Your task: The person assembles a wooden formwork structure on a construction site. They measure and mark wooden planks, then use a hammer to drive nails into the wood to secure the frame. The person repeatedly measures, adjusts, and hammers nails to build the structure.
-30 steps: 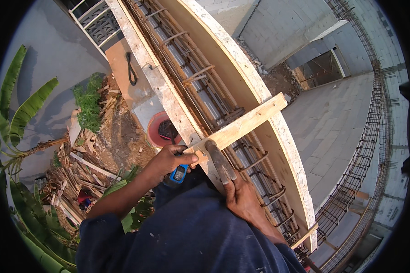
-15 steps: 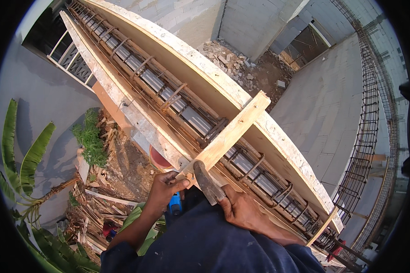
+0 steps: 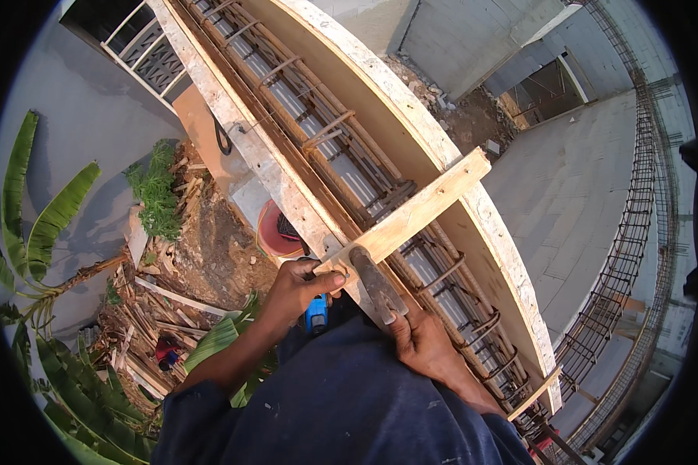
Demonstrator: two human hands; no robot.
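Observation:
A pale wooden crosspiece (image 3: pixel 426 203) lies across the top of a long board form (image 3: pixel 279 182), over the steel rods inside. My left hand (image 3: pixel 298 291) is closed in a pinch at the crosspiece's near end, thumb against the wood; what its fingertips hold is too small to make out. In my right hand (image 3: pixel 426 341) is a worn claw hammer (image 3: pixel 376 283), its round face by the near end of the crosspiece and its claw toward my fingers. The hammer's handle is hidden.
A rusty rebar cage (image 3: pixel 333 139) runs along the form. Below left are a red bucket (image 3: pixel 275 232), a blue object (image 3: pixel 316 314), scrap wood (image 3: pixel 132 325) and banana leaves (image 3: pixel 50 217). Grey block walls (image 3: pixel 574 178) and another rebar cage (image 3: pixel 628 256) stand to the right.
The view has shifted, so the form and crosspiece appear farther right and more of the red bucket shows. Both hands and the hammer remain at the near end of the crosspiece.

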